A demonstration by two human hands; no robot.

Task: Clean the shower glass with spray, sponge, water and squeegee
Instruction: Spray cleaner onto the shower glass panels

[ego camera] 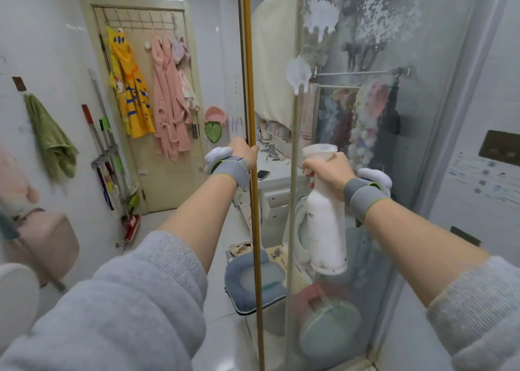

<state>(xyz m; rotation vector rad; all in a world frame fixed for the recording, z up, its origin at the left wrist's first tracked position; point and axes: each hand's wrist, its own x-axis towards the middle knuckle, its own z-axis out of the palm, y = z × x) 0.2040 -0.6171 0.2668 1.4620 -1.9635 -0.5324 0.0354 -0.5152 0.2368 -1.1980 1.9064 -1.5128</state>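
Shower glass [394,173] stands upright ahead and to the right, a clear smooth pane in a thin gold metal edge strip [251,173], with white foam blotches [320,19] clinging near its top and running down in short drips; a second, smaller blob sits lower, beside the pale vertical bar. The right hand [327,169] is clenched round the neck of a white plastic spray bottle [326,224], a tall cylinder with a translucent nozzle head, held upright just in front of the glass, with the nozzle at the top end above the fist and the body hanging below it. The left hand [243,152] grasps the gold edge strip, fingers curled round it at about the same height as the bottle's head. Both wrists wear grey fabric straps with white padded pieces, and the sleeves are soft grey knit. Behind, a cream door [157,134] carries a yellow robe [129,89] and a pink fluffy robe [168,103] on a wire hook rack; a green towel [50,140] hangs on the left wall
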